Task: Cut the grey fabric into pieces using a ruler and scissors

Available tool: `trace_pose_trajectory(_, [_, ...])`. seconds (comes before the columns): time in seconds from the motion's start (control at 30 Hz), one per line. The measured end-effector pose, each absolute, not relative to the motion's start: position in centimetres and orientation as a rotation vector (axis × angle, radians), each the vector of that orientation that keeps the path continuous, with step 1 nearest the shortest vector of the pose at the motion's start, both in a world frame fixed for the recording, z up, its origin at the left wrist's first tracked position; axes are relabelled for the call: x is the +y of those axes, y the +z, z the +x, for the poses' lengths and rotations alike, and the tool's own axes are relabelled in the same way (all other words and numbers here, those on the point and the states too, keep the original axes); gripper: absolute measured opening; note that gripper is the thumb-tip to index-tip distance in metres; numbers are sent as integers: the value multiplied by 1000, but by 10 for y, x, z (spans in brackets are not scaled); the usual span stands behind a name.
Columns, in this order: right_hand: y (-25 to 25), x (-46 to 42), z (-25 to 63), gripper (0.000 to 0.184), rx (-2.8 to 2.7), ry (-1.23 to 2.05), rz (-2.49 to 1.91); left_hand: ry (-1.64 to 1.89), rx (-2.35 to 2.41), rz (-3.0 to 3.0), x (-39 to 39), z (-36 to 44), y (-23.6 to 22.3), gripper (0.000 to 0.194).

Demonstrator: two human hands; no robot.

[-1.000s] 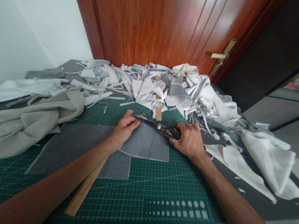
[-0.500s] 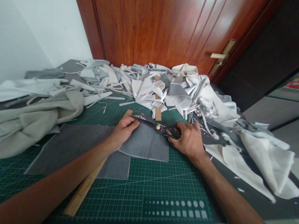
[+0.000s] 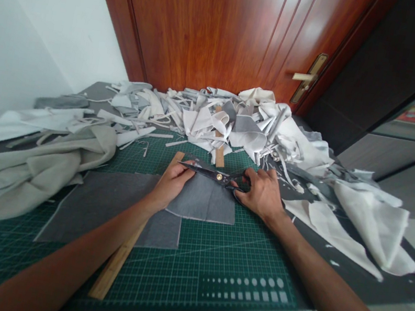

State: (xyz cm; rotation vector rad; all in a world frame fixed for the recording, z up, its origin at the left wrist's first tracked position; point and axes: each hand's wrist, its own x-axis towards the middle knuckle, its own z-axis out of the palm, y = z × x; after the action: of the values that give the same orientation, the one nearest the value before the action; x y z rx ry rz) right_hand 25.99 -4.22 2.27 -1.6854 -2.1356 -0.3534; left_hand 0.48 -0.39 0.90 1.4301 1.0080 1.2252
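Green cutting mat [image 3: 243, 251] under everything, scrap heap [image 3: 236, 123] along its far edge. Left of the mat, crumpled beige cloth [image 3: 22, 167]. On it, a wooden ruler [image 3: 114, 262] and a dark grey fabric sheet [image 3: 95, 206]. Mat centre: grey fabric piece [image 3: 203, 202], left hand [image 3: 173, 184] on its top edge, fingers beside the blades; pinch unclear. Right hand [image 3: 262, 194] closed round the black tailor's shears [image 3: 220, 177], blades barely parted across the piece. Right of the mat, white offcuts [image 3: 362, 229]. Looks like cutting; next needs a steady blade closure.
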Motion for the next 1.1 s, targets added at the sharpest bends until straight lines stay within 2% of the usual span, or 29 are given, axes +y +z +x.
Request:
trace_pose_trajectory(0.27, [25, -43, 260, 29, -2105, -364, -1676, 1194, 1037, 1478, -1, 2, -1, 26])
trace_pose_trajectory(0.53, [26, -43, 260, 29, -2072, -352, -1689, 1221, 991, 1163, -8, 7, 11, 15])
trace_pose_trajectory(0.9, [24, -42, 262, 26, -2059, -296, -1679, 1109, 1082, 1277, -8, 5, 13, 37])
trace_pose_trajectory(1.1, [23, -41, 262, 26, -2055, -320, -1672, 1127, 1167, 1199, -10, 6, 14, 37])
